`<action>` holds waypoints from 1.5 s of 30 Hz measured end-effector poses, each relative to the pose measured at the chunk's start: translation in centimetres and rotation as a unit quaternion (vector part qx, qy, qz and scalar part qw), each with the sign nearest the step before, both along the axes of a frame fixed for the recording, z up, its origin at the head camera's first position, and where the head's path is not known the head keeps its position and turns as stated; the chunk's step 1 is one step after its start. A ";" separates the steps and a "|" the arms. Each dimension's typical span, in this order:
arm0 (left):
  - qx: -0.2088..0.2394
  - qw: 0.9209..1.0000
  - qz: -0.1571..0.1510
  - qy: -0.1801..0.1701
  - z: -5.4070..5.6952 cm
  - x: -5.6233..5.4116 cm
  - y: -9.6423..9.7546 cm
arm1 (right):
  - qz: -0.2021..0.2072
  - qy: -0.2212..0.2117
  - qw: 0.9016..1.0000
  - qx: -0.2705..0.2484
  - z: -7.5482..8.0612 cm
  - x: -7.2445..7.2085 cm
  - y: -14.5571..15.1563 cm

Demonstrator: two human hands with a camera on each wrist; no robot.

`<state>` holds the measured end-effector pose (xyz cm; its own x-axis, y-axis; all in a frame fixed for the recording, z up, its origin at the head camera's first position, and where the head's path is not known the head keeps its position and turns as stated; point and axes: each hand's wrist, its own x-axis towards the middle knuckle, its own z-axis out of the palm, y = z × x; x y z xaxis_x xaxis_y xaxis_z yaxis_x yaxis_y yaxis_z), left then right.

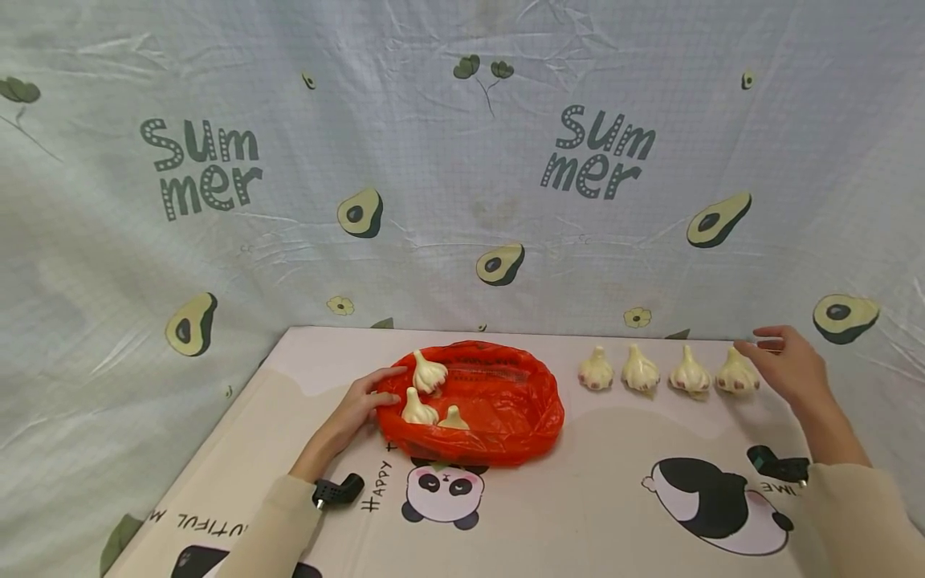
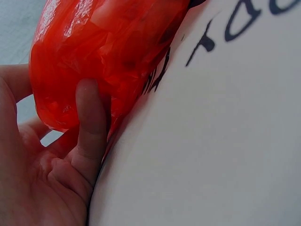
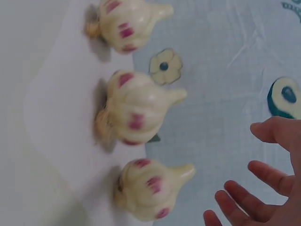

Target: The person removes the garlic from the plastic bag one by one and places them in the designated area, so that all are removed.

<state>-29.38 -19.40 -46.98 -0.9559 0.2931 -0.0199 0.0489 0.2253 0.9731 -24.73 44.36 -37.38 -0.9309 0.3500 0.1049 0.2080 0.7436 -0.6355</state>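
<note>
A red plastic bag (image 1: 506, 449), its mouth spread wide, lies on the table with three garlic bulbs in view inside, one being the upper garlic bulb (image 1: 429, 374). My left hand (image 1: 361, 397) holds the bag's left side; in the left wrist view the thumb (image 2: 91, 113) lies against the red plastic and other fingers reach behind it. Right of the bag, several garlic bulbs stand in a row. My right hand (image 1: 791, 365) is at the rightmost garlic bulb (image 1: 737, 373), its fingers spread and parted in the right wrist view, holding nothing.
The table (image 1: 578, 514) has a pale cover with panda prints. Behind it hangs a light curtain (image 1: 433, 160) with avocado prints, close to the table's back edge. A dark wrist camera (image 1: 338, 490) sits on the left wrist.
</note>
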 end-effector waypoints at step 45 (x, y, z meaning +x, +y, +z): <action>0.001 1.000 0.004 0.000 -0.1 0.0 0.1 | 0.218 0.195 0.955 -0.040 3.8 2.1 -15.8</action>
<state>-29.34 -19.34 -47.11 -0.9583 0.2851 -0.0188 0.0477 0.2246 0.9733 -22.64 28.54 -33.54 -0.8851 -0.0415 0.4635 -0.3757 0.6513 -0.6592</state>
